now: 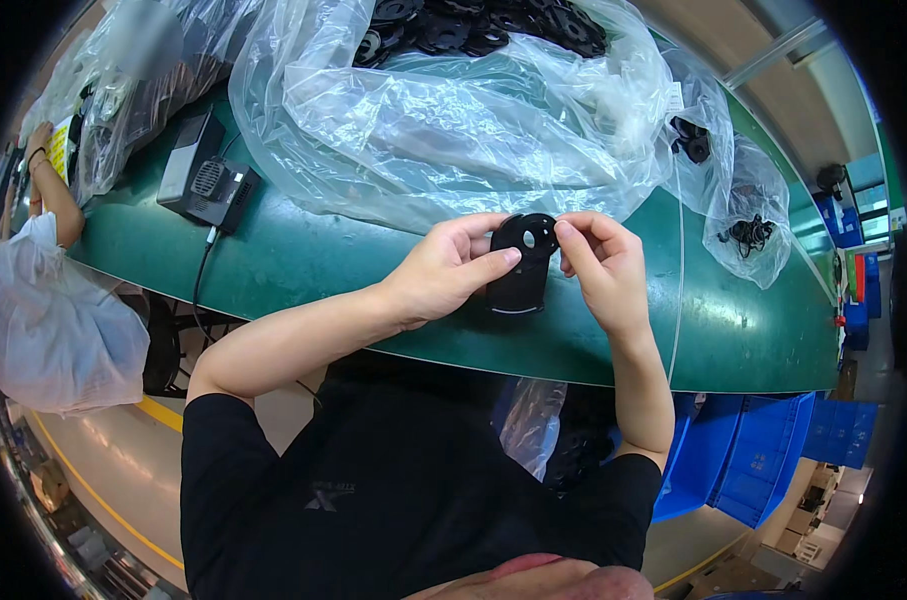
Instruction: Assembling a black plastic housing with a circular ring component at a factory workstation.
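Observation:
A flat black plastic part (522, 262) with round holes is held upright over the green conveyor belt (303, 265). My left hand (451, 272) grips its left edge, thumb across the front. My right hand (598, 268) pinches the top right edge with fingertips. Both hands meet at the part, just in front of a large clear plastic bag (443, 120) that holds several similar black parts (483, 25).
A black power adapter (205, 172) with a cable lies on the belt at the left. A small clear bag (748, 215) with black pieces sits at the right. Another person's arm (51, 190) shows far left. Blue bins (763, 460) stand below the belt.

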